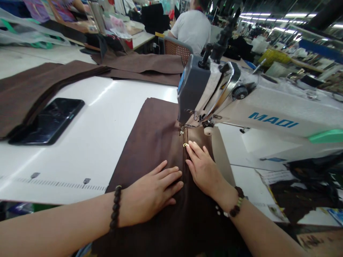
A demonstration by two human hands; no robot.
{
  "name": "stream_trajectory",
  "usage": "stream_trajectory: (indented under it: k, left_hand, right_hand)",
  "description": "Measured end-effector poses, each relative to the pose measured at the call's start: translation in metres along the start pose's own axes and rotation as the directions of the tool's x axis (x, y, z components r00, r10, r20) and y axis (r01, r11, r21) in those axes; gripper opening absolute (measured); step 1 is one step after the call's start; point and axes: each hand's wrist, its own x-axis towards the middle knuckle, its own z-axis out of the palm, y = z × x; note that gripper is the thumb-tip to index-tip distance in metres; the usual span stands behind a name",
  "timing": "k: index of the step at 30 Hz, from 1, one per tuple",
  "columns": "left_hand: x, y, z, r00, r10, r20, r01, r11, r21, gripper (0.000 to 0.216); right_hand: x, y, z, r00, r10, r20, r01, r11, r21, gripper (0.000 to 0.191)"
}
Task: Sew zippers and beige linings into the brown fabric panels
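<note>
A dark brown sheet of leather-like material (152, 132) lies under the head of the sewing machine (194, 89). My left hand (152, 194) rests flat on it, fingers stretched toward a lengthwise seam. On the other side of that seam, my right hand (205, 171) presses down with its fingers extended and the thumb a little apart. Its fingertips touch or nearly touch a small gold-coloured piece (185, 145), which looks like a zipper slider. Just beyond is the presser foot (182, 132), set down close to the seam. The needle tip is hard to make out.
A black phone (49, 121) lies on the white table (107, 107) at left, partly under stacked brown panels (53, 80). Dark scraps (302, 189) lie at right. A person in a white shirt (191, 30) sits ahead, back turned. A printed ruler (66, 184) runs along the front edge.
</note>
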Motion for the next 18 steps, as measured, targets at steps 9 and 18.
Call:
stream_trajectory:
  k: [9,18]
  left_hand:
    - [0.014,-0.023,-0.002,1.000,-0.014,0.006,0.014,1.000,-0.002,0.032]
    - [0.030,-0.047,-0.008,1.000,-0.010,-0.015,0.010,1.000,-0.007,0.029]
  right_hand:
    - [0.026,0.014,0.000,0.999,-0.012,-0.030,0.013,1.000,0.015,0.043]
    - [0.051,0.029,0.002,0.999,-0.025,-0.031,0.026,0.999,0.032,0.041]
